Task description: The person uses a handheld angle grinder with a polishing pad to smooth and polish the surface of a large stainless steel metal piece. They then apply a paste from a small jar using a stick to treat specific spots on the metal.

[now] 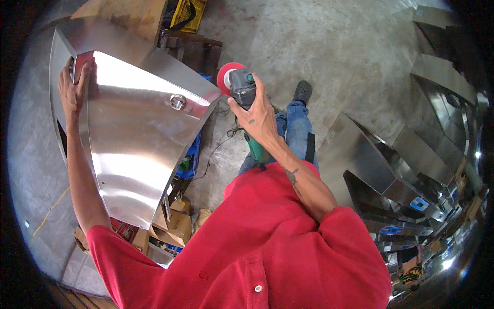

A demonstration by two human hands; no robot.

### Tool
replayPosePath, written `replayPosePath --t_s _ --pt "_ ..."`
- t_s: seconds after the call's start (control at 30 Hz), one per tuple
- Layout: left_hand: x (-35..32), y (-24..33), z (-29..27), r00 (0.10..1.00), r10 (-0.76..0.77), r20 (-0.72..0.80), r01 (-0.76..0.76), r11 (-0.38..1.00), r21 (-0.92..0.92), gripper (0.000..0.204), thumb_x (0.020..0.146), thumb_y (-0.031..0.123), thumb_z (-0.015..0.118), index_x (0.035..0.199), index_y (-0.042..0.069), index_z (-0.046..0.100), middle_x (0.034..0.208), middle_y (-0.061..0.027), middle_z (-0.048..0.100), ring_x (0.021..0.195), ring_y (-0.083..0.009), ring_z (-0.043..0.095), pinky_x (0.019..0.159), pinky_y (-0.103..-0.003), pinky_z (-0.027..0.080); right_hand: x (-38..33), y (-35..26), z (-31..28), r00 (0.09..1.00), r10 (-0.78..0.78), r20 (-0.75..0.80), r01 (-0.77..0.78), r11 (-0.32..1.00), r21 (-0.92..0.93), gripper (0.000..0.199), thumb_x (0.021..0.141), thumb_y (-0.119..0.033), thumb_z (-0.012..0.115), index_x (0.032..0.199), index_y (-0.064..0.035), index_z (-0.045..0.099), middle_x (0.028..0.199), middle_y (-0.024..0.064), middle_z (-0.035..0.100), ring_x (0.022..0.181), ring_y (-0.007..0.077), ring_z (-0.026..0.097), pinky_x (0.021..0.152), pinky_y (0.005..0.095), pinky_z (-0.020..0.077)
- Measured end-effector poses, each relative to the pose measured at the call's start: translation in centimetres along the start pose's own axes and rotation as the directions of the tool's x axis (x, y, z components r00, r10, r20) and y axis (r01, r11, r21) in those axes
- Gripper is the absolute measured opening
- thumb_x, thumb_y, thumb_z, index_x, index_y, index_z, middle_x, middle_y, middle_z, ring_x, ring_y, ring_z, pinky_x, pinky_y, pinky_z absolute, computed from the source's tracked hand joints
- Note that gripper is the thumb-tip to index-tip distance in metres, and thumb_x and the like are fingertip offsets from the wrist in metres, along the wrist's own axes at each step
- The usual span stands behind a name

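from the head view, here's the left hand at the upper-left corner of a shiny sheet-metal piece, thumb and fingers curled closed over its raised edge! over to the right hand, wrapped firmly around the dark head of a green angle grinder, red disc pointing up and away, right by the metal's right-hand corner; whether they touch, i can't tell. a round fitting sits on the bright face. below, cardboard boxes; a black cord trails over the concrete floor, and more metal pieces crowd the right side.
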State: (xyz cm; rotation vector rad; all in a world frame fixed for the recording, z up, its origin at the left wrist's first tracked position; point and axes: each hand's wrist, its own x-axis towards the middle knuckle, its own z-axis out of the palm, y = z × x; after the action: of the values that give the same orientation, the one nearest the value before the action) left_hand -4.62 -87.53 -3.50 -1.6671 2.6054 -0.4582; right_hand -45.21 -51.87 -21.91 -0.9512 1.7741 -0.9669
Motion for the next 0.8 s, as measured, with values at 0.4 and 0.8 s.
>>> replayPosePath --t_s 0.4,0.8 --pt "0.5 0.7 0.0 1.000 -0.014 -0.015 0.014 1.000 -0.021 0.078 0.103 0.064 0.063 0.156 0.007 0.055 0.153 -0.0184 0.057 0.144 -0.0377 0.050 0.122 -0.049 0.037 0.1 -1.8 -1.3 0.997 -0.083 0.008 0.082 0.997 0.012 0.092 0.096 -0.034 0.082 0.164 -0.0073 0.025 0.139 0.0402 0.058 0.120 0.0559 0.068 0.098 0.0576 0.0581" --pt "0.6 -0.1 0.7 0.997 0.072 -0.023 -0.072 0.997 0.027 0.076 0.105 0.062 0.061 0.157 0.007 0.053 0.153 -0.0157 0.057 0.144 -0.0368 0.049 0.122 -0.047 0.036 -1.2 -5.2 -2.4 0.972 -0.231 -0.046 0.234 0.969 0.077 0.094 0.094 -0.028 0.084 0.163 -0.0034 0.025 0.144 0.0393 0.056 0.123 0.0551 0.067 0.103 0.0558 0.0570"
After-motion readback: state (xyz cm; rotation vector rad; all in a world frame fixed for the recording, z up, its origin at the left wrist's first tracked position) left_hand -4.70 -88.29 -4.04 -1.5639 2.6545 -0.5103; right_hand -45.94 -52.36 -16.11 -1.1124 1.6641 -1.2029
